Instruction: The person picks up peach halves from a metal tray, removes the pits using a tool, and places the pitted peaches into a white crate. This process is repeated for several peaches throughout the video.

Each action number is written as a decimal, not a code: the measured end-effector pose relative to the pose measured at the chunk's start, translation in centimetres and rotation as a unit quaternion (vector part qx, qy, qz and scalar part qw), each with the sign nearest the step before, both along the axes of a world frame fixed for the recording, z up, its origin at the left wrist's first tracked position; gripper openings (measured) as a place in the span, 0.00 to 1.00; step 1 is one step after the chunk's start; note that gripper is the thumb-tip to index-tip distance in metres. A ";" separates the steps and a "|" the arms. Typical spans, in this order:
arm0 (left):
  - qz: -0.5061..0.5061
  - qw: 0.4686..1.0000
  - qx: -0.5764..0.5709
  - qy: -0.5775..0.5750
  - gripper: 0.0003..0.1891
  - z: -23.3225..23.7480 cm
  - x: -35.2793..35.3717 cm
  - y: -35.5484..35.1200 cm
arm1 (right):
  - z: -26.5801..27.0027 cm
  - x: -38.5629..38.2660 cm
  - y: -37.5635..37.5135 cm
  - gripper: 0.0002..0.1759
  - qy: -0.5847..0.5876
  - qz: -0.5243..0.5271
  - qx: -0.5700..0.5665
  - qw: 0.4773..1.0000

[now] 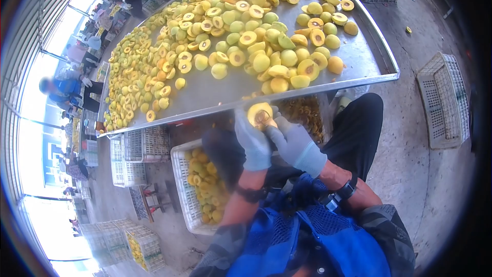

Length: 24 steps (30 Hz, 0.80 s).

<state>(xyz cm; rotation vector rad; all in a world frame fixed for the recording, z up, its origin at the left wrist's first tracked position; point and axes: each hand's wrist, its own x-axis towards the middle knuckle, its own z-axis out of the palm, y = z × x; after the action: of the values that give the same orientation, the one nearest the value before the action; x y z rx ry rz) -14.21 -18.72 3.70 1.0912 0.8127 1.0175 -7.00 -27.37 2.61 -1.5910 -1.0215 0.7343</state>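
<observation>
My left hand (252,142), in a pale work glove, grips a halved yellow stone fruit (259,114), peach- or apricot-like, its brown centre facing up. My right hand (296,144), gloved too, is closed with its fingertips against the fruit's lower right edge. Something thin and brownish shows over the fruit's centre by these fingertips; I cannot make out whether it is a tool or the pit. Just beyond both hands is the near edge of a metal table (359,74), heaped with yellow fruit halves (220,46), many with brown pits showing.
A white crate (179,174) of yellow fruit stands below left, beside my leg. Under the table edge, brown pieces (302,115) fill a container between my knees. Another crate (445,100) sits on the floor at right. Other people (69,90) work at far left.
</observation>
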 end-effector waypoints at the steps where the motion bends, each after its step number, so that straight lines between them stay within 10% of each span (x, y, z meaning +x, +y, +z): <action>1: 0.007 1.000 -0.015 -0.007 0.20 0.2 0.0 0.0 | -0.5 -0.3 0.1 0.24 -0.006 -0.002 0.000 1.000; 18: -0.013 0.999 0.031 -0.019 0.17 -0.7 -0.6 0.0 | -1.5 -1.1 0.5 0.18 -0.051 0.028 -0.042 0.997; 24: 0.040 0.992 -0.121 -0.024 0.23 1.8 -0.5 -0.2 | -0.1 -1.3 0.4 0.19 -0.057 0.036 -0.117 0.991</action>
<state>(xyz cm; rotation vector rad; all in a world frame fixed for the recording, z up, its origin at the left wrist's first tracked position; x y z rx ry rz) -14.76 -18.90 5.53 0.8300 0.9211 0.9806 -8.35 -26.93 2.52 -1.8232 -1.1133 0.8455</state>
